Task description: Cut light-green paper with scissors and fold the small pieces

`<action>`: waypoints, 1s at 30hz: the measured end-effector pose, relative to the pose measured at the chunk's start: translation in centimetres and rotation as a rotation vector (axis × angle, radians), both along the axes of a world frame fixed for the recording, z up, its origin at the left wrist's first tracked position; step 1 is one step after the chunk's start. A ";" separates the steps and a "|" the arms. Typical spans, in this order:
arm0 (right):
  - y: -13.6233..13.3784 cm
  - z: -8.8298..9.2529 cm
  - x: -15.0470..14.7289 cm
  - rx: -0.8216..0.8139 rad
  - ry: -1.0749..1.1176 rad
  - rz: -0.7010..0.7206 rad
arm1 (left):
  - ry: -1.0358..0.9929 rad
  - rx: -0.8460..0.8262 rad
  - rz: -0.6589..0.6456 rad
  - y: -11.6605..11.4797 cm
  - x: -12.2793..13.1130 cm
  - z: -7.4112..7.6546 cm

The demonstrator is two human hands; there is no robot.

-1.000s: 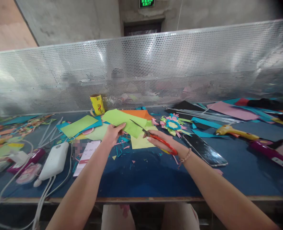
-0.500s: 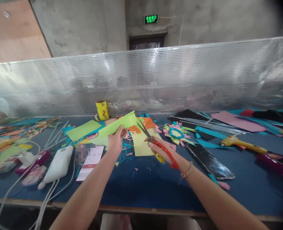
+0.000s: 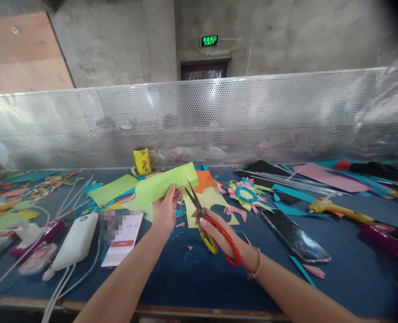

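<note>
Over a scrap-strewn blue worktable (image 3: 199,282), your left hand (image 3: 165,211) pinches a folded, smooth green paper sheet (image 3: 163,184); just right of it, your right hand (image 3: 216,229) grips open red-handled scissors (image 3: 195,201).

Lime-green paper sheet (image 3: 165,184), scissors (image 3: 219,229) w/ red + yellow handles, dark-blue table (image 3: 199,287), orange sheet (image 3: 203,179), pink/teal/green paper flower (image 3: 246,192), white power bank (image 3: 76,237), yellow tape roll (image 3: 142,160), black phone (image 3: 295,235), silver screen (image 3: 219,116) w/ hole-dot pattern.

Blue counter (image 3: 199,282), carrying: white power bank (image 3: 76,237); lit phone (image 3: 123,237) just beside it; dark phone (image 3: 295,235), right; paper flower (image 3: 246,193); yellow glue gun (image 3: 340,210); yellow roll (image 3: 142,160), far edge; pink sheet (image 3: 323,172); paper scraps (image 3: 188,248).
</note>
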State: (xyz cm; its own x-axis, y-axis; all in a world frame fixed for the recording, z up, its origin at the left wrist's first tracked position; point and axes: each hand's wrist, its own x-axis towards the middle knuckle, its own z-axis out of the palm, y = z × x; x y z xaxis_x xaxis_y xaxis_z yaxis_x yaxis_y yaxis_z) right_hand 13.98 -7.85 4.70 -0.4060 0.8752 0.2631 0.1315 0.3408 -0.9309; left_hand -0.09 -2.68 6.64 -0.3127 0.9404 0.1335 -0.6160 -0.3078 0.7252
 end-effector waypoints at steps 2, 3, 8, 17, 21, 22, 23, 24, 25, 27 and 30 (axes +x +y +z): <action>0.0 -0.1 -0.2 0.009 0.009 -0.045 | 0.022 -0.010 -0.010 -0.1 0.2 -0.2; 0.0 -0.2 -0.2 0.016 0.015 -0.067 | 0.047 -0.018 -0.017 -0.2 0.4 -0.4; 0.2 -0.2 -0.3 0.047 0.055 -0.145 | 0.224 -0.090 -0.039 -0.4 1.0 -2.1; 0.5 -0.6 -0.4 0.054 0.067 -0.174 | 0.314 -0.162 -0.050 -0.5 1.0 -3.0; 0.5 -0.9 -0.4 0.041 0.081 -0.164 | 0.322 -0.160 -0.032 -0.5 0.9 -2.9; 0.5 -0.9 -0.4 0.042 0.080 -0.162 | 0.338 -0.187 -0.041 -0.5 0.9 -2.9; 0.5 -0.9 -0.4 0.046 0.078 -0.162 | 0.357 -0.216 -0.048 -0.6 0.9 -2.9; 0.5 -0.9 -0.4 0.051 0.077 -0.169 | 0.374 -0.239 -0.056 -0.7 1.0 -2.9; 0.5 -0.9 -0.4 0.054 0.078 -0.177 | 0.387 -0.252 -0.061 -0.8 1.1 -2.9; 0.6 -0.9 -0.4 0.048 0.080 -0.185 | 0.397 -0.251 -0.060 -0.9 1.2 -2.8; 0.6 -0.9 -0.5 0.020 0.081 -0.170 | 0.387 -0.235 -0.064 -1.1 1.3 -2.6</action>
State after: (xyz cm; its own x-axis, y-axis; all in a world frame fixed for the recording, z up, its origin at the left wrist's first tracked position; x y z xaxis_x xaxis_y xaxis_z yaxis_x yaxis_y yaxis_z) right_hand 13.49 -7.23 3.77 -0.2295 0.9238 0.3065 0.1136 0.3382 -0.9342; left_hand 1.23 -3.75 4.02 -0.2223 0.9749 0.0101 -0.2985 -0.0779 0.9512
